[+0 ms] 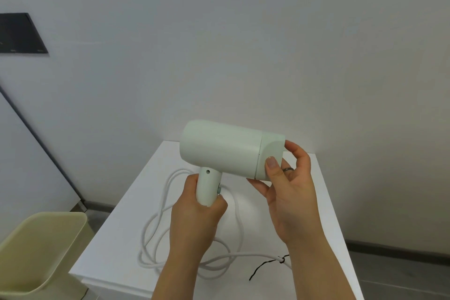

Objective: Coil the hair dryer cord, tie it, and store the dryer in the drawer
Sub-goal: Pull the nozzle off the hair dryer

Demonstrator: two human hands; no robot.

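Note:
A pale green hair dryer (224,147) is held up above a white cabinet top (117,234). My left hand (194,212) is closed around its handle. My right hand (289,185) grips the nozzle end of the barrel, thumb on the front and fingers behind. The white cord (155,224) lies in loose loops on the cabinet top below the dryer. A thin black tie (263,264) is fastened to the cord near the front right, and its free end trails across the top. No drawer shows in view.
A beige plastic bin (41,251) stands on the floor at the cabinet's left. A white wall rises right behind the cabinet. A dark panel (22,34) hangs on the wall at the upper left. Grey floor (394,273) lies to the right.

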